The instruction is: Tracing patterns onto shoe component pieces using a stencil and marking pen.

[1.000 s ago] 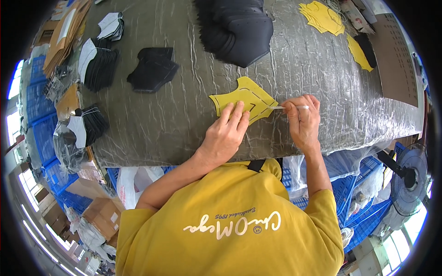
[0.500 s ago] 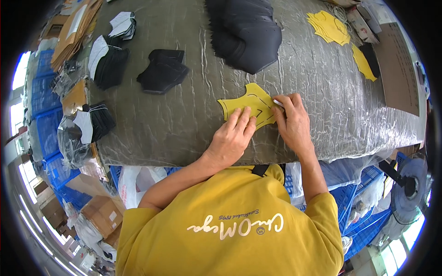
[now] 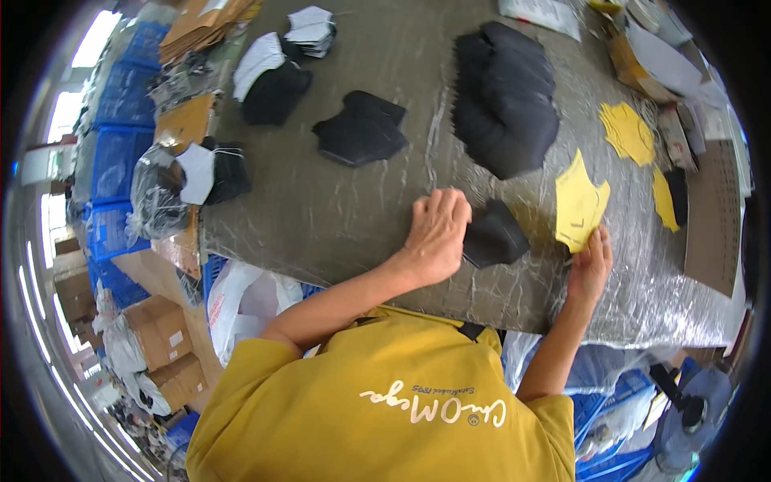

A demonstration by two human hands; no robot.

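Observation:
My right hand (image 3: 591, 263) pinches the lower edge of a yellow pattern template (image 3: 581, 201) and holds it tilted up off the table. The template has slots and a dark mark on its face. My left hand (image 3: 438, 234) is closed with bent fingers at the left edge of a black cut piece (image 3: 496, 233); its fingertips are partly hidden. Beyond the hands lies a big fanned stack of black pieces (image 3: 506, 100). Farther left rests a smaller group of black pieces (image 3: 360, 128).
Bundles of black and white pieces (image 3: 273, 80) lie along the table's left side. More yellow templates (image 3: 626, 132) and a cardboard sheet (image 3: 713, 217) are at the right. Blue crates (image 3: 120, 165) stand left of the table (image 3: 321, 229), and a fan (image 3: 692, 414) at the lower right.
The yellow template has been lifted off and moved right by my right hand, baring the black piece beneath. My left hand has gone from lying flat on the template to curled beside the black piece.

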